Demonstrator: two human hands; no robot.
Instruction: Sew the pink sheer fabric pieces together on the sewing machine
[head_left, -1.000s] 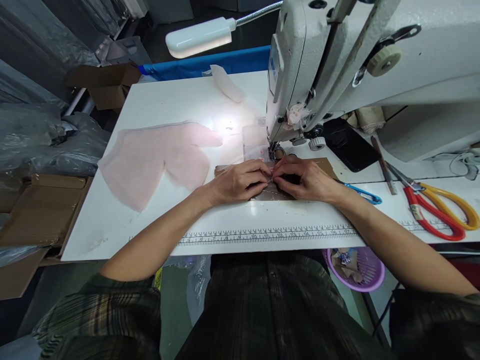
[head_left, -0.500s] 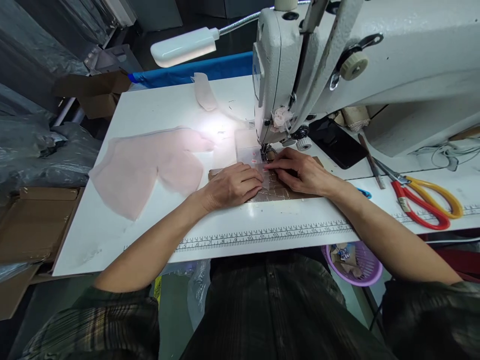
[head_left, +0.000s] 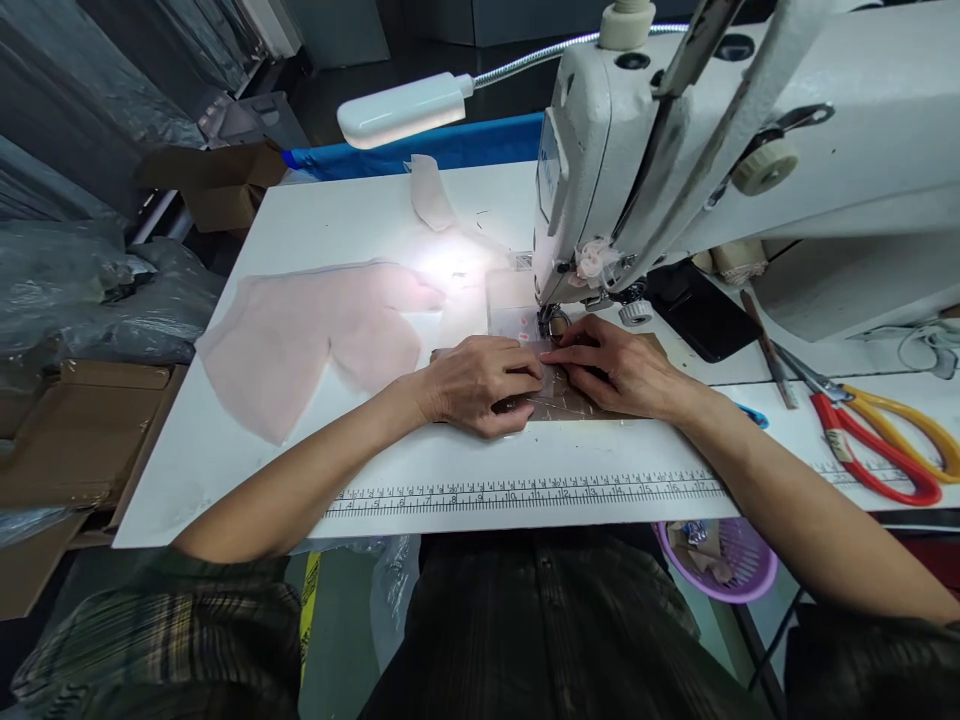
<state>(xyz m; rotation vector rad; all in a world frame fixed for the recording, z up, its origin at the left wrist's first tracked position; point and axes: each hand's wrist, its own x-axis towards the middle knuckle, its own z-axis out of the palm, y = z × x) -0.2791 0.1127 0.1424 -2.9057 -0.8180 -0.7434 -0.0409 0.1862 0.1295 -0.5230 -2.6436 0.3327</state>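
Just beneath and between the fingers (head_left: 577, 356), sheer fabric (head_left: 551, 381).

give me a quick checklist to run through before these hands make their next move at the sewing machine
1. Left hand and right hand on the near side of the presser foot: ok, though close.
2. Brown sheet under both hands: ok, it shows around them.
3. Needle raised: cannot tell, too small to see.
4. Brightest light from the lamp on the hands: not ok, it falls farther back, to their left.
5. Scissors apart from the hands: ok, they lie beyond the right forearm.
6. Large pink fabric free of the left forearm: cannot tell whether they touch.
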